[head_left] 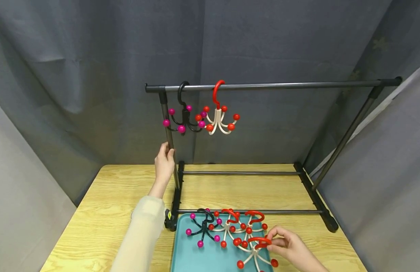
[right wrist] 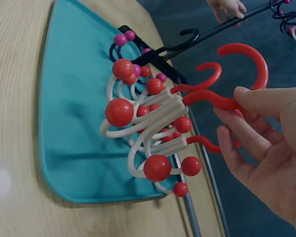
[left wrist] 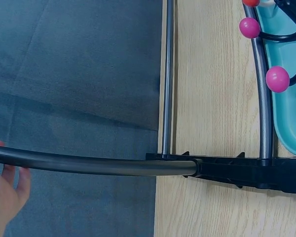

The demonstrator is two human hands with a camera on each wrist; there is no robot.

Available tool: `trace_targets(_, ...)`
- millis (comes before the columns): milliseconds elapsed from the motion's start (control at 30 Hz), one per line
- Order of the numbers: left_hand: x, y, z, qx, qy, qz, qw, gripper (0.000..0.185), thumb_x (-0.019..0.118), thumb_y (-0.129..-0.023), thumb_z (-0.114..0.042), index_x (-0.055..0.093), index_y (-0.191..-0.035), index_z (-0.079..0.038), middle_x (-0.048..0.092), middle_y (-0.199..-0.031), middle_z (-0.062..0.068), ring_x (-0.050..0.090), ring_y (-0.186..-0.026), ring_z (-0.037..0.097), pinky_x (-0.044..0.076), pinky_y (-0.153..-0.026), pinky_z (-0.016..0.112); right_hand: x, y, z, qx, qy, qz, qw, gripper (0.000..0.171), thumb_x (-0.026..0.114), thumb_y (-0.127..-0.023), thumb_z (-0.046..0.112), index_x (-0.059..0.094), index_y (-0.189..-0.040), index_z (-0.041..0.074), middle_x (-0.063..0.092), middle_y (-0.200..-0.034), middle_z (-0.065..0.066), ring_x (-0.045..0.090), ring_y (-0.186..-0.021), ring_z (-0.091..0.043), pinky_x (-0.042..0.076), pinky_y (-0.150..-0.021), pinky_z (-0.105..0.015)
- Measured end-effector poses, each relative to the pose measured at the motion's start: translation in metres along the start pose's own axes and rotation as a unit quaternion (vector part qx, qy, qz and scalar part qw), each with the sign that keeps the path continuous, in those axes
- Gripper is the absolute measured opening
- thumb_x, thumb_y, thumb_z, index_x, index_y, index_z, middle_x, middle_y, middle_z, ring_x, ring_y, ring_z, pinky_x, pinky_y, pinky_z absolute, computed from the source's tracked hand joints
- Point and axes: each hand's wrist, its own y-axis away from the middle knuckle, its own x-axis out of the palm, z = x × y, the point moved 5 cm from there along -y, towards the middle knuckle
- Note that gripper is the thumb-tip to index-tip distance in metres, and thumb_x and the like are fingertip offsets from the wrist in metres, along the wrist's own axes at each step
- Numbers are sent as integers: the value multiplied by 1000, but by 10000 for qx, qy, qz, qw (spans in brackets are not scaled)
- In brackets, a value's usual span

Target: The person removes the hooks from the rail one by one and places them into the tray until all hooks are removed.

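Note:
My left hand [head_left: 164, 166] grips the left upright post [left wrist: 113, 165] of a dark metal rack about midway up, fingers behind it. Over the tray, my right hand [head_left: 289, 247] pinches the red hook of a white multi-arm hanger [right wrist: 162, 114] with red ball tips, thumb on one side and fingers on the other. This hanger is tilted above the turquoise tray [head_left: 182, 260]. Two more white hangers with red hooks, one of them [head_left: 227, 226] left of the other, and a black hanger [head_left: 204, 228] with pink balls lie at the tray's far end.
On the rack's top bar [head_left: 281, 86], near its left end, hang a black hanger [head_left: 185, 117] and a red-hooked white hanger [head_left: 217, 119] side by side. The rack's lower front bar [head_left: 288, 212] runs just beyond the tray. Grey curtains [head_left: 94, 75] surround the wooden table [head_left: 77, 234].

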Motion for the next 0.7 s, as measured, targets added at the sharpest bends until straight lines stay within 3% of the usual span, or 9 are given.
trace_targets(300, 0, 2, 2, 2, 0, 30, 10000, 25, 49, -94, -16, 51, -118, -10, 65, -100, 11, 61, -95, 30, 46, -79, 47, 0, -4, -20, 143, -61, -112, 9998, 30, 60, -85, 4, 43, -98, -17, 56, -98, -1, 65, -91, -14, 51, -74, -25)
trace_targets(700, 0, 1, 0, 6, 19, 15, 10000, 23, 48, -94, -15, 52, -116, -11, 65, -98, 11, 61, -95, 29, 46, -79, 47, -10, 1, -41, 398, 51, 6, 9992, 31, 63, -83, 8, 44, -95, -14, 53, -94, -7, 64, -81, -10, 49, -69, -24)
